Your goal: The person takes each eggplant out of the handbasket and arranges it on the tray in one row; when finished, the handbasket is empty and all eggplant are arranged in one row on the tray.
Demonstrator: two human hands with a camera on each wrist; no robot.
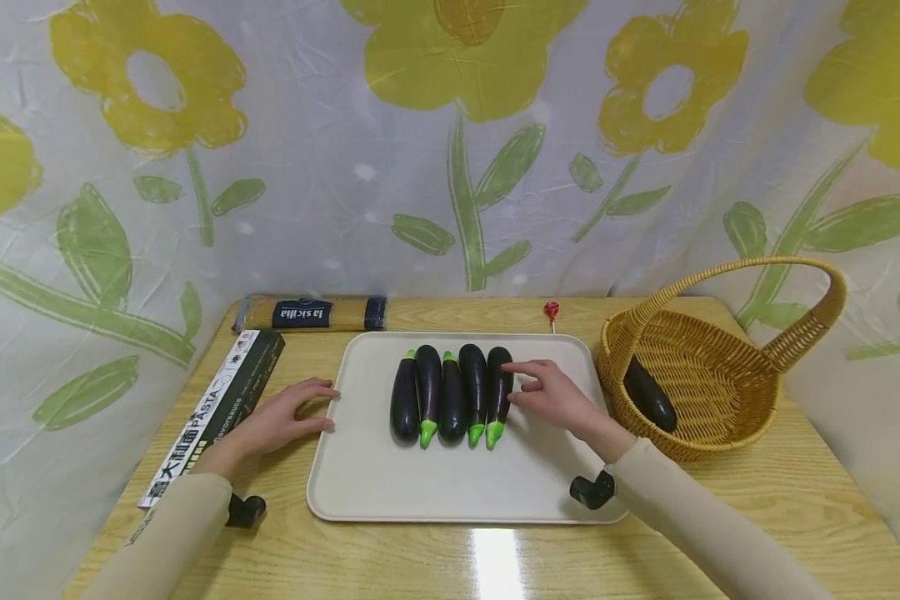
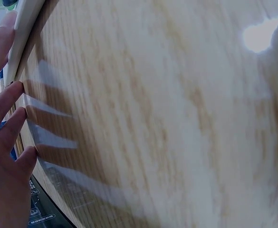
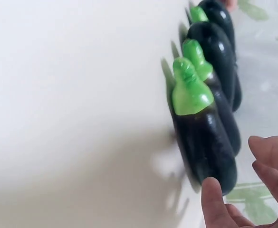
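Observation:
Several dark purple eggplants (image 1: 453, 398) lie side by side in a row on a white tray (image 1: 375, 492), their bright green stem ends pointing in alternating directions. My right hand (image 1: 551, 395) is at the right end of the row, fingers spread and fingertips right at the rightmost eggplant (image 1: 500, 383). In the right wrist view a fingertip overlaps that eggplant (image 3: 203, 147) near its rounded end, and the other fingers stand apart from it. My left hand (image 1: 281, 418) reaches to the tray's left rim with fingers loosely extended, holding nothing.
On the right stands a wicker basket (image 1: 701, 442) with a tall handle and one eggplant (image 1: 648, 396) inside. A pasta box (image 1: 210, 417) lies left of the tray, a bag of spaghetti (image 1: 311, 313) behind it. A red lollipop (image 1: 551, 311) sits beyond the tray's back rim.

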